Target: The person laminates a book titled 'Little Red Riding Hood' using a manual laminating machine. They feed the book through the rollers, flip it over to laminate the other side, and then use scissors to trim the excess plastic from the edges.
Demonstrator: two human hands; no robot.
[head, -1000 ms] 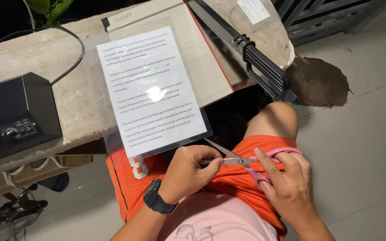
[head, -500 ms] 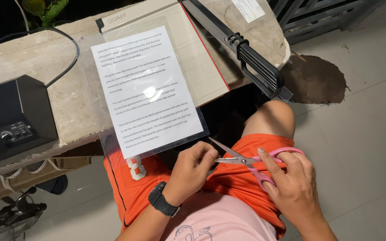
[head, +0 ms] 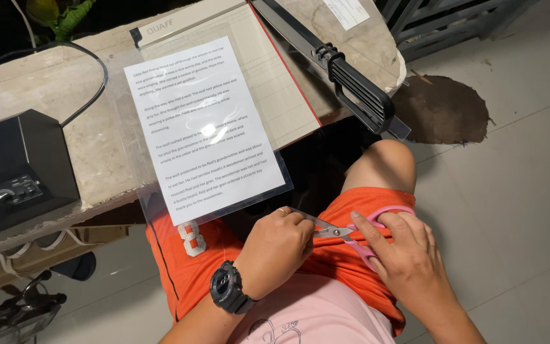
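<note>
My right hand (head: 408, 264) grips the pink handles of a pair of scissors (head: 337, 232) over my lap. Its steel blades point left, towards my left hand (head: 275, 250). That hand wears a black watch, and its fingers are curled shut around the blades. Just above it lies the lower right corner of a laminated sheet of printed text (head: 205, 127). The sheet lies on the table and hangs over the front edge (head: 106, 202) above my orange shorts. I cannot tell whether the left hand also touches the sheet.
A paper trimmer (head: 288, 108) with a raised black cutting arm (head: 358, 89) lies under the sheet's far side. A black boxy machine (head: 17, 172) with a cable sits at the table's left. My bare knee (head: 382, 167) is under the table edge. A dark stain (head: 444, 108) marks the floor.
Both hands keep the same pose on the scissors. The view has shifted slightly, and the sheet sits a little further left in it.
</note>
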